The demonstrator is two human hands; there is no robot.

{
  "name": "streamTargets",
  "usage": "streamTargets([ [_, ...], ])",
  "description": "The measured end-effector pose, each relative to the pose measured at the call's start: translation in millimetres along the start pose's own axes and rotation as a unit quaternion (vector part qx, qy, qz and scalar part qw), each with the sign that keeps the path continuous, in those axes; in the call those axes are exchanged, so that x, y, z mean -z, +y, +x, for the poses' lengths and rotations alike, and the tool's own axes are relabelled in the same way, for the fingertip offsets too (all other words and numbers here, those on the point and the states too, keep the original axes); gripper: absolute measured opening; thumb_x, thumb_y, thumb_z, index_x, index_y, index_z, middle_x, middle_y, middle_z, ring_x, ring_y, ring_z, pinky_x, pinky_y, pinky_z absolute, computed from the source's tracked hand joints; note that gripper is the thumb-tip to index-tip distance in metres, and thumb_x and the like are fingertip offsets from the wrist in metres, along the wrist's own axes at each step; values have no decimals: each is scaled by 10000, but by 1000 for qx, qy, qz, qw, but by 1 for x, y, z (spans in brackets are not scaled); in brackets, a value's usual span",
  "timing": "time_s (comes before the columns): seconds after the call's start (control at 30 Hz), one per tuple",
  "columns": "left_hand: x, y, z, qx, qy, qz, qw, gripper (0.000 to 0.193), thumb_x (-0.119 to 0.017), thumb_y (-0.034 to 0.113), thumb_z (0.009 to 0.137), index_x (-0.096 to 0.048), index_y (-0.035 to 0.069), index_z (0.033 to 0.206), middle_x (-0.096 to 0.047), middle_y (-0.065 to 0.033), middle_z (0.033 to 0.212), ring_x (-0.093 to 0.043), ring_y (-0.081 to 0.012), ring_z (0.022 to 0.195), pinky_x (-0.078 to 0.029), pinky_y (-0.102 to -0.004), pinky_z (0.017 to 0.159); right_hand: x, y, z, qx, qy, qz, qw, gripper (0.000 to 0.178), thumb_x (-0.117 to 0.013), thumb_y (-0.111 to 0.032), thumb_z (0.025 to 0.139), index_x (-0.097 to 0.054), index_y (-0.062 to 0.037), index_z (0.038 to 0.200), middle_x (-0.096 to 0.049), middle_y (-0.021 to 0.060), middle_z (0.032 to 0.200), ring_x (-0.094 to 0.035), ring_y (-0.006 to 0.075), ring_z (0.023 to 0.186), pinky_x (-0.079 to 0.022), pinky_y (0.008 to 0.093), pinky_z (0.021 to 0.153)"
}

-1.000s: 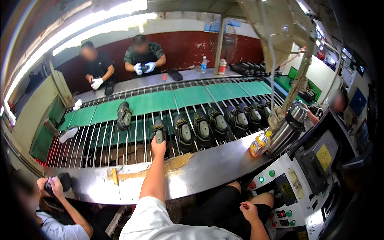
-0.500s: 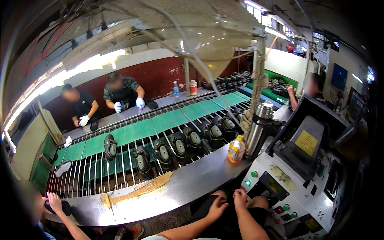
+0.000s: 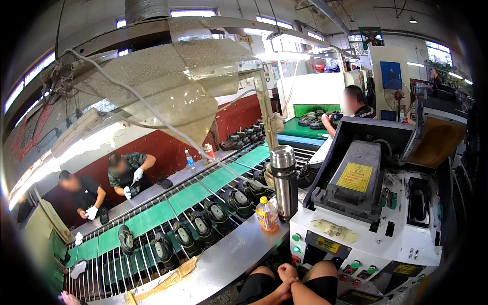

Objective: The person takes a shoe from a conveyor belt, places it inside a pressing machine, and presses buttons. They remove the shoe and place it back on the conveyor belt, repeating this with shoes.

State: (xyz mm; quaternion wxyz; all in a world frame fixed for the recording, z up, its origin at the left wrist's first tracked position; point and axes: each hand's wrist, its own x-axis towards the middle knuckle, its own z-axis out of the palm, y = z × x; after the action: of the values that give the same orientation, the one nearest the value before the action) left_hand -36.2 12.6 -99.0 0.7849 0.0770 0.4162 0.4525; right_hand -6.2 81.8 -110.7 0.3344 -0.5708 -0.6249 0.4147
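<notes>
Low in the picture, my hands meet over my lap, crossed at the wrists between my knees. My right hand [image 3: 287, 272] is closed in a loose fist, with nothing showing in it. Against the right wrist rests my left hand [image 3: 284, 288], its fingers hidden. Just ahead lies the metal ledge [image 3: 231, 264], carrying a bottle of orange drink [image 3: 267, 216] and a steel thermos [image 3: 283, 183]. Beyond it, several dark shoes [image 3: 205, 227] lie on the roller conveyor, soles partly up.
A white control machine [image 3: 325, 223] with buttons and a raised lid stands close on my right. Two gloved co-workers [image 3: 129, 175] handle shoes across the conveyor [image 3: 147, 216]. Another person [image 3: 358, 104] sits by a green belt [image 3: 300, 129]. A hose [image 3: 147, 109] hangs overhead.
My view has tilted up and turned right. My hands, apart before, have come together and crossed at the wrists. The seated person at the lower left has mostly left the view.
</notes>
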Motion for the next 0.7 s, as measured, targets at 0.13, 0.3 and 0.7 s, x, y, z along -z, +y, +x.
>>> streamTargets([
  [0.13, 20, -5, 17, 17, 12, -26, 999, 395, -683, 296, 813, -574, 53, 1104, -635, -126, 1043, -604, -266, 964, -469, -411, 906, -9, -5, 1, -68, -86, -68, 992, 247, -589, -346, 765, -692, -131, 828, -686, 125, 897, -641, 347, 876, -514, 434, 773],
  [0.3, 37, -6, 23, 21, 18, -33, 999, 400, -684, 289, 811, -568, 50, 1110, -632, -131, 1051, -602, -270, 969, -470, -415, 906, -22, -8, 5, -38, -61, -56, 996, 247, -571, -333, 766, -678, -116, 820, -680, 144, 895, -631, 371, 865, -510, 452, 762],
  [0.7, 46, -7, 33, 40, 20, -29, 999, 413, -687, 273, 808, -554, 44, 1125, -626, -142, 1069, -598, -279, 980, -470, -425, 906, -10, -11, 11, 11, 112, 51, 992, 185, -612, -256, 728, -659, -77, 722, -661, 133, 723, -645, 324, 690, -517, 405, 643],
])
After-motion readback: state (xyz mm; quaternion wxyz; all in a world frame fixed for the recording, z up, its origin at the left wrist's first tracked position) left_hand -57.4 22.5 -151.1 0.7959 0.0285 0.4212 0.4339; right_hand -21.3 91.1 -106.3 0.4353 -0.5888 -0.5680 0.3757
